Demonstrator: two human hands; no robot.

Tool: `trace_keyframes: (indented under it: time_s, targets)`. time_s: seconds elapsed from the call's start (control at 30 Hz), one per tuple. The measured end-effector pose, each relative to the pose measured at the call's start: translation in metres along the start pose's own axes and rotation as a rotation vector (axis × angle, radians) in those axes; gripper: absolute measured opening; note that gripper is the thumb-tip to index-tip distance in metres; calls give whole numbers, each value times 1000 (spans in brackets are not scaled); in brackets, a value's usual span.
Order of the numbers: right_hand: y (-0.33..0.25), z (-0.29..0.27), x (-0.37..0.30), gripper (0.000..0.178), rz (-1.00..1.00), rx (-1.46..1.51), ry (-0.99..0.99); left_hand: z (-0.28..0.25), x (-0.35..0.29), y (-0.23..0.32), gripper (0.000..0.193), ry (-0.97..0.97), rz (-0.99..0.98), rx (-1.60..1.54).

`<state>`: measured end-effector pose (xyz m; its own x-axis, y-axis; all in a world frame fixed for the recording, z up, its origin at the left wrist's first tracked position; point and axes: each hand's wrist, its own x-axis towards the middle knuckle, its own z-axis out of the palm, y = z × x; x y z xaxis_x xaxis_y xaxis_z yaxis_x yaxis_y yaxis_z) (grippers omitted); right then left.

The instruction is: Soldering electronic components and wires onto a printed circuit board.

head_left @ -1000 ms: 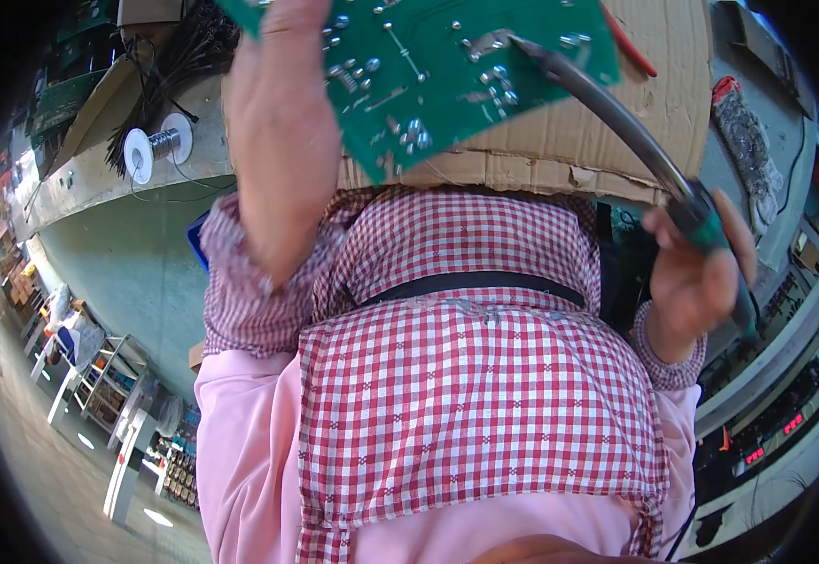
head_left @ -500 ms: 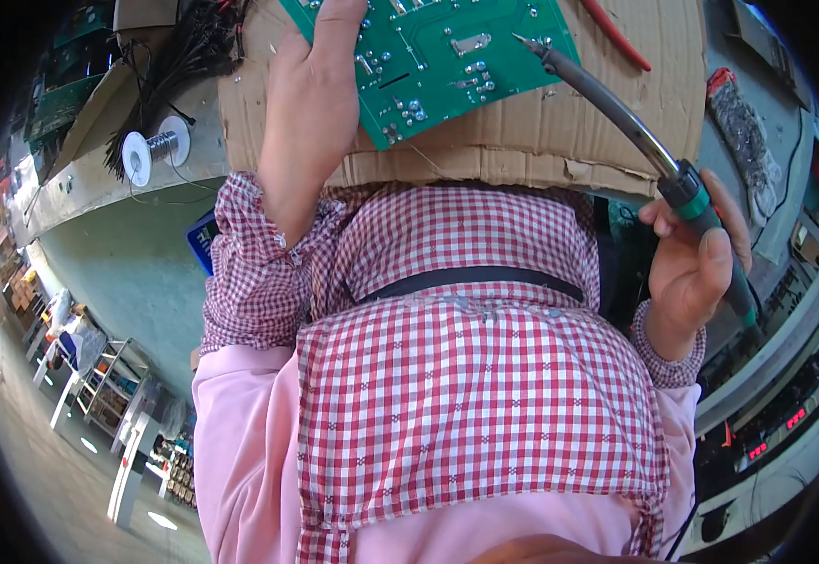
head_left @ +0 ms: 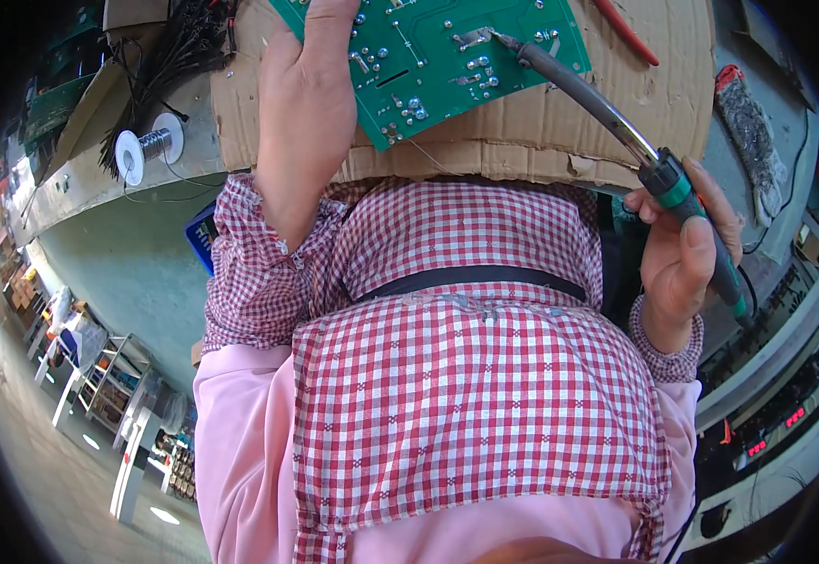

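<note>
A green circuit board (head_left: 437, 94) lies tilted over a cardboard sheet, its soldered side up. My left hand (head_left: 311, 103) grips the board by its left edge, the thumb on top and the other fingers hidden. In my right hand (head_left: 686, 244) is a soldering iron (head_left: 607, 117) with a black and green handle. The fingers are wrapped round that handle, and the iron slants up and left. Its pointed tip is at a long silvery solder patch on the board; whether it touches, I cannot tell.
Beneath the board is a cardboard sheet (head_left: 644, 117). A solder wire spool (head_left: 153, 148) and a bundle of black leads (head_left: 160, 70) sit to the left. A red-handled tool (head_left: 627, 33) rests at the upper right, beside a grey bundle with a red end (head_left: 749, 141).
The soldering iron's tip has moved left and slightly down, from above the board's right part onto the solder patch. My right hand has shifted slightly left and up. My left hand keeps its grip.
</note>
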<state>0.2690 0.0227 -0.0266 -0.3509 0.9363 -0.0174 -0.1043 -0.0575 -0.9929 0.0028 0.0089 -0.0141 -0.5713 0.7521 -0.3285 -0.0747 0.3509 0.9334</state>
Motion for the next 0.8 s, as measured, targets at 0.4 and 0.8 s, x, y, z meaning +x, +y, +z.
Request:
trace_keyframes:
  time_s: [0.4,0.8]
  targets:
    - [-11,-11,5,37,-271,-381,-245,3,-3,5,40,14,-12,18]
    - [-2,-1,-5,42,-135,-168,-65,1,-4,1,39,20,12,1]
